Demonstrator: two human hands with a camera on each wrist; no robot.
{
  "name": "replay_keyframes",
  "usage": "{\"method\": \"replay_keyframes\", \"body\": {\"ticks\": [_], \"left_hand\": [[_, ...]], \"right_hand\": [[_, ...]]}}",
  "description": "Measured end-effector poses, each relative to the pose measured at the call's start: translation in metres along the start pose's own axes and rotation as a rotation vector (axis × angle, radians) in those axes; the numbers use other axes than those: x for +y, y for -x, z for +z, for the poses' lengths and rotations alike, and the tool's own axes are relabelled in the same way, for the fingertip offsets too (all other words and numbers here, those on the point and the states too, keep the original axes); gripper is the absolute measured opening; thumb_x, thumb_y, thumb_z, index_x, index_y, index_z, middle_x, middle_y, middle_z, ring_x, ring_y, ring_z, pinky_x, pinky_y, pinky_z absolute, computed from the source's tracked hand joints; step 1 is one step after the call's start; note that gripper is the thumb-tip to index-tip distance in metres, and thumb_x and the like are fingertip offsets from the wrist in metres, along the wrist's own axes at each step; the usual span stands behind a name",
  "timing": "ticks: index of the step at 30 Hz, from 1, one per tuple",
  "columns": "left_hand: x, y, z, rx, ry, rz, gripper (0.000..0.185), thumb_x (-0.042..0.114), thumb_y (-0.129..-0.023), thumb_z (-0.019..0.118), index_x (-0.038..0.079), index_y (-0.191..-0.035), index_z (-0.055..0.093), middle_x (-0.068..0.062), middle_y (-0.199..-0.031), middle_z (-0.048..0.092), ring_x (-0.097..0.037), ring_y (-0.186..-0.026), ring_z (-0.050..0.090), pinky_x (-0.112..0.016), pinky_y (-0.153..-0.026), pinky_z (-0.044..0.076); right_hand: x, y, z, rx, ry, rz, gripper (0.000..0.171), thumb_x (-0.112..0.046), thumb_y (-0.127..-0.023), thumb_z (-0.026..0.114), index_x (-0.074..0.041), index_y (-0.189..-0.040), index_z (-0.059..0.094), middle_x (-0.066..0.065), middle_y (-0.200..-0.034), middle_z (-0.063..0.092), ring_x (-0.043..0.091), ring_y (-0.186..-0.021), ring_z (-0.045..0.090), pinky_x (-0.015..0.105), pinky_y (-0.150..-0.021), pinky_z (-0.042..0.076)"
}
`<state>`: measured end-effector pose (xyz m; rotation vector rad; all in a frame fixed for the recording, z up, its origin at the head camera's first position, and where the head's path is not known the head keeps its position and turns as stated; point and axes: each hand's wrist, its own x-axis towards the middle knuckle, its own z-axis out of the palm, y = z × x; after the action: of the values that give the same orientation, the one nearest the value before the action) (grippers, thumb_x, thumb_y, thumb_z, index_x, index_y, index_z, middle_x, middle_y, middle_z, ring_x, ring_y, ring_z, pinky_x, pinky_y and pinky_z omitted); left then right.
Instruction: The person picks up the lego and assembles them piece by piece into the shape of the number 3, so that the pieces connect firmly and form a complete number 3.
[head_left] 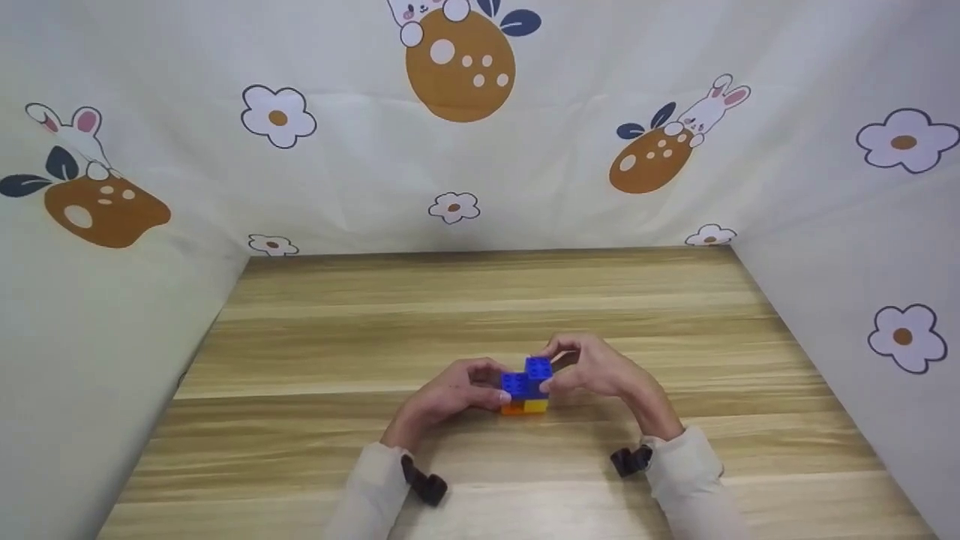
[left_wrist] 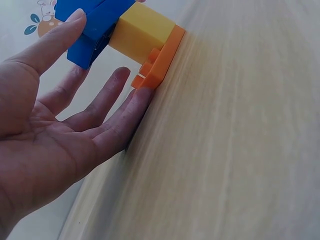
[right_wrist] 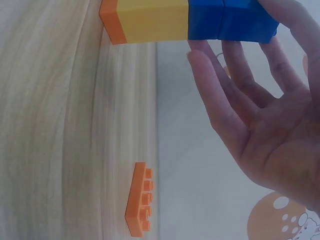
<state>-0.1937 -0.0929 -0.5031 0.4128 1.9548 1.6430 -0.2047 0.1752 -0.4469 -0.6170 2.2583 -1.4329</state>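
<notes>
A small stack of toy building bricks stands on the table, with a flat orange brick [left_wrist: 167, 57] at the bottom and a yellow brick [left_wrist: 142, 32] on it. A long blue brick [head_left: 514, 385] lies over the yellow one and juts out to the left. On its right end sits a smaller blue brick [head_left: 538, 367]. My left hand [head_left: 457, 390] pinches the jutting end of the long blue brick between thumb and fingers, its lower fingers beside the orange base. From the right, my right hand [head_left: 596, 367] pinches the upper blue brick.
Lying apart on the wooden table [head_left: 337, 322], a loose orange brick [right_wrist: 137, 200] shows in the right wrist view. Patterned cloth walls [head_left: 352, 180] enclose the table at the back and sides. Black wrist cameras [head_left: 426, 484] are strapped at both cuffs.
</notes>
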Motion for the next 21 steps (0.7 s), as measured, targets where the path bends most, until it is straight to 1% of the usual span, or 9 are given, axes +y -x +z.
{"method": "replay_keyframes", "body": {"ticks": [5,9,12,14,17,19,21], "left_hand": [[-0.001,0.0,0.0,0.003,-0.013,0.0,0.048,0.033,-0.088,0.078,0.012,-0.129,0.063,-0.011,-0.129,0.065,-0.021,-0.111,0.066,-0.034,-0.094,0.057],[-0.003,0.0,0.0,-0.006,0.008,0.024,0.047,0.029,-0.088,0.078,0.01,-0.128,0.063,-0.011,-0.128,0.066,-0.02,-0.111,0.066,-0.032,-0.092,0.057],[-0.004,0.0,0.0,-0.011,0.018,0.038,0.046,0.028,-0.088,0.078,0.01,-0.127,0.064,-0.012,-0.127,0.067,-0.02,-0.11,0.066,-0.03,-0.09,0.057],[-0.004,0.0,0.0,-0.007,0.021,0.035,0.046,0.028,-0.087,0.079,0.01,-0.127,0.064,-0.011,-0.127,0.067,-0.02,-0.109,0.066,-0.03,-0.09,0.057],[-0.003,-0.001,-0.001,0.003,0.022,0.029,0.046,0.028,-0.087,0.079,0.01,-0.126,0.064,-0.011,-0.127,0.067,-0.021,-0.11,0.066,-0.031,-0.09,0.058],[-0.003,-0.001,-0.001,0.008,0.025,0.024,0.045,0.027,-0.087,0.079,0.01,-0.127,0.065,-0.011,-0.128,0.067,-0.022,-0.112,0.065,-0.033,-0.091,0.058],[-0.003,-0.002,-0.001,0.014,0.019,0.021,0.045,0.027,-0.087,0.079,0.011,-0.127,0.065,-0.011,-0.129,0.067,-0.021,-0.113,0.065,-0.032,-0.091,0.058]], "right_hand": [[0.0,0.001,0.001,-0.006,0.001,-0.027,0.033,-0.012,-0.078,0.084,-0.003,-0.106,0.068,0.018,-0.125,0.069,0.032,-0.109,0.068,0.036,-0.091,0.058],[0.002,0.001,0.0,-0.025,0.041,-0.077,0.034,-0.015,-0.082,0.083,-0.004,-0.11,0.067,0.018,-0.124,0.069,0.033,-0.109,0.068,0.038,-0.091,0.059],[0.002,0.003,-0.003,-0.055,0.079,-0.097,0.037,-0.018,-0.084,0.081,-0.007,-0.117,0.067,0.017,-0.125,0.069,0.032,-0.111,0.068,0.04,-0.093,0.058],[0.0,0.006,-0.006,-0.079,0.1,-0.088,0.041,-0.022,-0.086,0.08,-0.009,-0.123,0.066,0.014,-0.127,0.068,0.031,-0.114,0.066,0.041,-0.095,0.057],[-0.003,0.011,-0.014,-0.104,0.114,-0.088,0.048,-0.024,-0.089,0.077,-0.01,-0.132,0.062,0.014,-0.132,0.066,0.032,-0.12,0.063,0.048,-0.1,0.053],[-0.003,0.014,-0.021,-0.081,0.121,-0.084,0.049,-0.025,-0.091,0.075,-0.009,-0.135,0.061,0.016,-0.134,0.064,0.034,-0.122,0.062,0.051,-0.103,0.051],[-0.001,0.017,-0.028,-0.033,0.127,-0.078,0.048,-0.026,-0.092,0.073,-0.007,-0.135,0.06,0.018,-0.134,0.064,0.035,-0.123,0.061,0.049,-0.104,0.051]]}}
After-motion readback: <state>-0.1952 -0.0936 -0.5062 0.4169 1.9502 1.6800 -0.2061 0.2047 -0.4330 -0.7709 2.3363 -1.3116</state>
